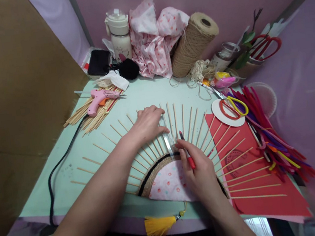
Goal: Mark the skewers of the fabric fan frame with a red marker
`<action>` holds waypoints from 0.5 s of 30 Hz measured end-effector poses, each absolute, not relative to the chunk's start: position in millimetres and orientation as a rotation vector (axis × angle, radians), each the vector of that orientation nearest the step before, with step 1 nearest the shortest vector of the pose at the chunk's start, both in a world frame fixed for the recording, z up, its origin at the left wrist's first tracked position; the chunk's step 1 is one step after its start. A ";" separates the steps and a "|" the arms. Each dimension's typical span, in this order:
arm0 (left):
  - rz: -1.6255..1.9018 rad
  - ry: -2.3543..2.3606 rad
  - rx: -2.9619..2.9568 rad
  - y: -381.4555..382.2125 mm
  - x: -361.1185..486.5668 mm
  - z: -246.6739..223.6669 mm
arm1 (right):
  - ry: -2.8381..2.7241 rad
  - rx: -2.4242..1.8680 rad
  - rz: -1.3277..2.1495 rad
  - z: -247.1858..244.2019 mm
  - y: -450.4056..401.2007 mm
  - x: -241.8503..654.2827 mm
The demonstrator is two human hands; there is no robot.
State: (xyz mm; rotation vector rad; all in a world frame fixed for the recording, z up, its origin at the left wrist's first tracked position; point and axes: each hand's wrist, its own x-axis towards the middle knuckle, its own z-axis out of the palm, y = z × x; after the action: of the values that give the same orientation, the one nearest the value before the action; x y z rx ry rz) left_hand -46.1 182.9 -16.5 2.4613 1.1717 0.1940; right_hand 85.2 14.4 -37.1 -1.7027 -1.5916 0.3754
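A half-round piece of pink floral fabric (166,183), edged with twine and a black band, lies at the table's front with thin wooden sticks (191,124) fanning outward from it. My left hand (151,123) presses a clear ruler (167,142) over the upper middle sticks, its thumb and fingers at the ruler's edges. Beside the ruler's lower end, my right hand (198,167) holds a red pen (191,161), its dark tip pointing up and away. A yellow tassel (160,227) hangs at the fabric's lower edge.
Back left, a pink glue gun (99,99) rests on loose sticks (95,121). Behind stand a white bottle (120,37), crumpled fabric (152,48) and a twine spool (194,42). To the right are scissors (238,105), red paper (246,207) and pipe cleaners (284,143). Cardboard (19,94) stands left.
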 end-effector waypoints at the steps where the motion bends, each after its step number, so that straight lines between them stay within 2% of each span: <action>1: 0.191 1.173 2.465 182.8 -45.9 -16.3 | -1.598 -1.698 0.379 -36.8 14.3 85.4; 15: 0.203 1.165 2.497 183.9 -43.0 -18.7 | -1.608 -1.680 0.402 -33.2 14.8 85.8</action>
State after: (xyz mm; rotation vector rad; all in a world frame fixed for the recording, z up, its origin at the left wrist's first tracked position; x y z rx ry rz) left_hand -43.0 183.9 -18.7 2.4966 1.1653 0.2028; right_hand 85.8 14.8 -33.2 -1.6805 -1.6078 0.4024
